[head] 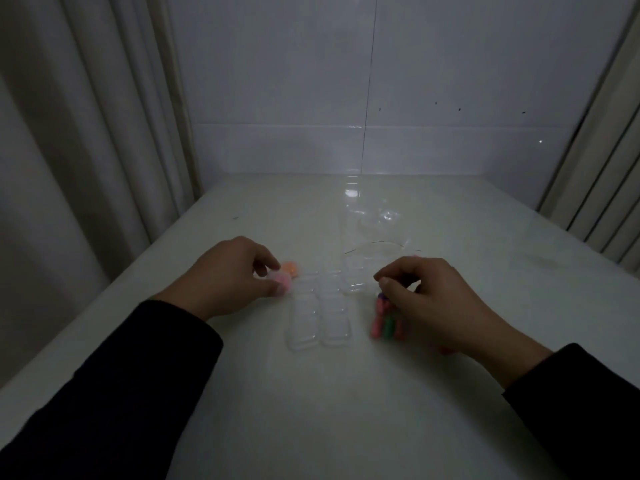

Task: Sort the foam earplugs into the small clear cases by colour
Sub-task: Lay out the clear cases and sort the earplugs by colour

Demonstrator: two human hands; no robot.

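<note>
A dim room with a white tiled wall (pixel 450 81) at the back and pale curtains (pixel 69 150) hanging at both sides. A glossy white table (pixel 329 410) fills the lower part of the view.

Two arms in dark sleeves (pixel 104 393) reach in from the bottom corners. The left hand (pixel 228 277) rests on the table left of centre, its fingers curled, thumb and fingertips pinching a small case holding pink earplugs (pixel 282 280). Just beyond it, touching or nearly so, lies a case with orange earplugs (pixel 290 267).

The right hand (pixel 436 299) hovers right of centre, fingers bent inward with the tips drawn together; whether they pinch something cannot be told. Under and beside it sits a loose pile of earplugs (pixel 384 322), pink, green and one purple.

Between the hands lie small clear cases (pixel 318 317) in two rows running away from the viewer, faint against the table. Behind them stands a larger clear plastic container (pixel 374 258), its outline barely visible.
</note>
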